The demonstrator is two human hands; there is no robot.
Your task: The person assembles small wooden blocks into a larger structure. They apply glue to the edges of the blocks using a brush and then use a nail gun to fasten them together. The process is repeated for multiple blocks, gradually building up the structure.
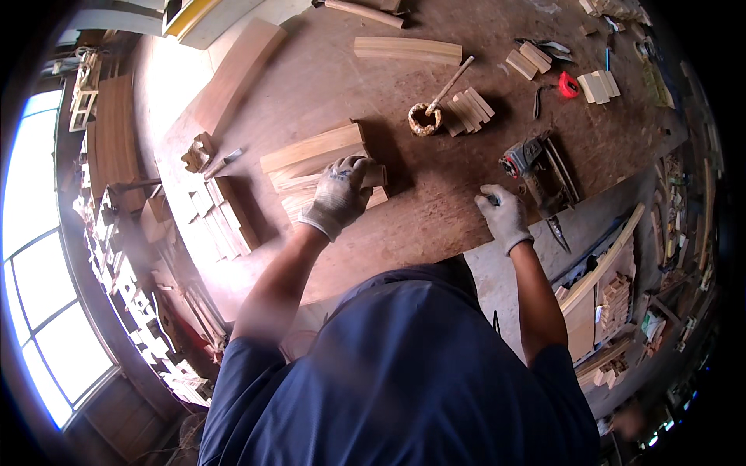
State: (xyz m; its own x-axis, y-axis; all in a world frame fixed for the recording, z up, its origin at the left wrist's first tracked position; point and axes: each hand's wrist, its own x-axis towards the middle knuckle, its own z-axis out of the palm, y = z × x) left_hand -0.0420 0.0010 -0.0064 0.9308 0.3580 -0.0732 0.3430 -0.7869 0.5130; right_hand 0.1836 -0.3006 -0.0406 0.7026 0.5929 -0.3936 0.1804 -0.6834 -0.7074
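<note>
My left hand (342, 194), in a pale work glove, rests on a row of light wooden strips (311, 153) lying side by side on the workbench. Its fingers curl over the strips near their right end, and the palm hides part of them. My right hand (503, 215), also gloved, is held over the bench's near edge with its fingers curled in. Whether anything small is inside them is hidden. Just to its right lies a grey nail gun (532, 159) with a red-ringed end, apart from the hand.
A glue-crusted pot (424, 121) with a brush (454, 81) stands beside grooved wood blocks (471, 111). A curved board (408, 50), a red tape measure (569, 85) and more blocks (598, 86) lie farther off. At left are stacked wood pieces (221, 220) and a long plank (239, 76).
</note>
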